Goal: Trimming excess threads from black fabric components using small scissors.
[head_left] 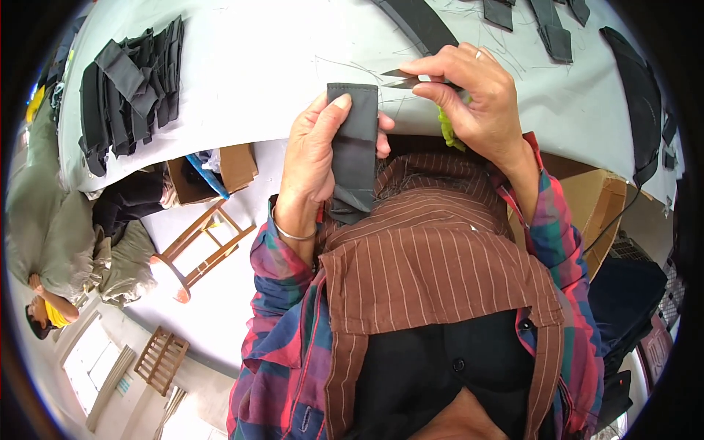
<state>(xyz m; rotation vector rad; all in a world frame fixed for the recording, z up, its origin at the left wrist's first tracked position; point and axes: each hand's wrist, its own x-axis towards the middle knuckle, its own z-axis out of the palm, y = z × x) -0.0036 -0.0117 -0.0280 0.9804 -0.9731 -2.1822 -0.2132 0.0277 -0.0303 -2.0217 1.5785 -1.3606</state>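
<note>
My left hand (312, 147) grips a dark grey folded fabric strip (354, 139), thumb on its face and fingers behind it. The strip's stitched short edge points away from me, over the table's near edge. In my right hand (477, 95) is a small pair of thread snips (402, 79), pinched between thumb and fingers. Their pointed blades are apart and aim left, just beyond the strip's upper right corner, not visibly touching it. Something bright yellow-green (446, 130) hangs below my right palm. Loose dark threads lie on the table around the blades.
A pile of dark fabric strips (132, 88) lies on the white table (249, 66) at left. More dark pieces (554, 37) lie at far right, near a black curved item (634, 103). Cardboard boxes (238, 167), a wooden stool (198, 246) and another person (53, 312) are beyond the table.
</note>
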